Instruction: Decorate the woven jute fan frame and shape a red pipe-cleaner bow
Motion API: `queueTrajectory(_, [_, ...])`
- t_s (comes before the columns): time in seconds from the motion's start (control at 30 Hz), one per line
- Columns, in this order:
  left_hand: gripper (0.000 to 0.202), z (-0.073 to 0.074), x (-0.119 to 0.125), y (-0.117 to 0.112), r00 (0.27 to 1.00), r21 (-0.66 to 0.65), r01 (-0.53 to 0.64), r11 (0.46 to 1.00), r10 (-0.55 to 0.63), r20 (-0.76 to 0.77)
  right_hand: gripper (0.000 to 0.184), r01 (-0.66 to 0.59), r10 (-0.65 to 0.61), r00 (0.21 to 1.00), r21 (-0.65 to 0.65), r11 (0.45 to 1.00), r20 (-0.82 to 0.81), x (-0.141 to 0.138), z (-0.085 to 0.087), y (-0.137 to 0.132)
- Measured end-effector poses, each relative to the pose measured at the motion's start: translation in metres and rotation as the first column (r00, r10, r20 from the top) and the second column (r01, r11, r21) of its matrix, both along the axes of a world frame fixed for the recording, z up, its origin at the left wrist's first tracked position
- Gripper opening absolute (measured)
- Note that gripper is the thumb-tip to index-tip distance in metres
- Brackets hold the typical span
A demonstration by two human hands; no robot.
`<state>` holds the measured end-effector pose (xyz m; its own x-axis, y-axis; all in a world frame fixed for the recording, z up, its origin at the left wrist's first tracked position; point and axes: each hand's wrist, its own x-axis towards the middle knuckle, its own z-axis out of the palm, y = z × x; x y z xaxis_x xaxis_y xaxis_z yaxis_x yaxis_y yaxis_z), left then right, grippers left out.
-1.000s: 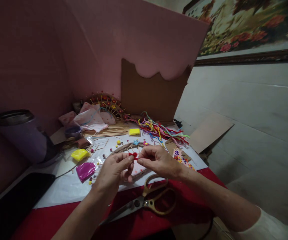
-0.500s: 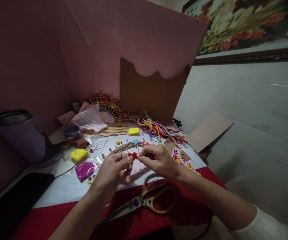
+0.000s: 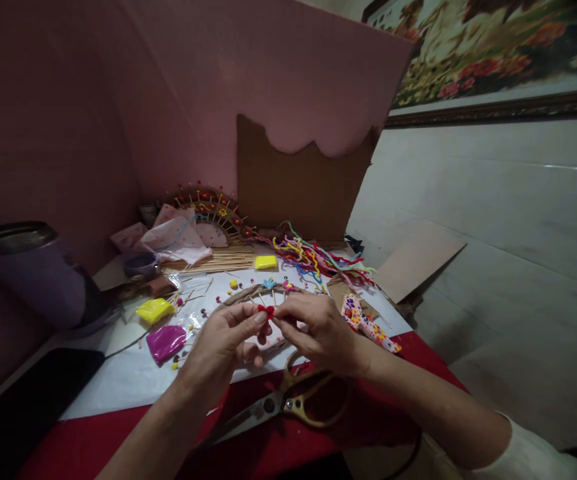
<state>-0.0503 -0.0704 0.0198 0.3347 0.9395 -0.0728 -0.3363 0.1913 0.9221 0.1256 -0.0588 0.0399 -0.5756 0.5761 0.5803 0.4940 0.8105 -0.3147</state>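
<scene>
Between my fingertips is a small red fuzzy piece of pipe cleaner (image 3: 267, 311), bent into a compact shape. My left hand (image 3: 223, 341) pinches its left side with thumb and forefinger. Its right side is pinched by my right hand (image 3: 323, 331), whose other fingers are curled. Behind and below them lies a curved brown arch (image 3: 241, 295) with thin sticks across it, partly hidden by the hands. A blue flower (image 3: 269, 284) and a pink flower (image 3: 289, 286) sit on the arch. Scissors with gold handles (image 3: 288, 403) rest on the red cloth nearer me.
Colourful pipe cleaners (image 3: 318, 257) are heaped at the back. On the left lie yellow clay (image 3: 155, 311), a purple packet (image 3: 166, 344), a dark tablet-like slab (image 3: 38, 387) and a tumbler (image 3: 28, 277). A decorated fan shape (image 3: 213, 207) and cardboard (image 3: 293, 180) stand behind.
My right hand's fingers have curled in closer over the red piece, and the hand has turned slightly. My left hand keeps its pinch. The view has shifted slightly.
</scene>
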Motion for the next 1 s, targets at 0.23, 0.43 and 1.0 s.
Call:
queueTrajectory(0.23, [0.024, 0.001, 0.002, 0.000, 0.998, -0.002, -0.055, 0.998, 0.055, -0.037, 0.014, -0.020, 0.019, 0.999, 0.005, 1.000, 0.048, -0.002, 0.003, 0.000])
queueTrajectory(0.43, [0.024, 0.000, 0.002, 0.002, 0.997, -0.004, -0.062, 0.998, 0.061, -0.046, 0.018, -0.008, -0.013, 0.988, 0.132, 0.991, 0.152, 0.000, 0.003, 0.004])
queueTrajectory(1.0, [0.027, 0.002, -0.003, -0.002, 0.975, 0.132, 0.072, 0.989, -0.042, -0.217, 0.014, -0.147, 0.042, 0.928, 0.263, 0.953, 0.369, 0.007, 0.018, 0.012])
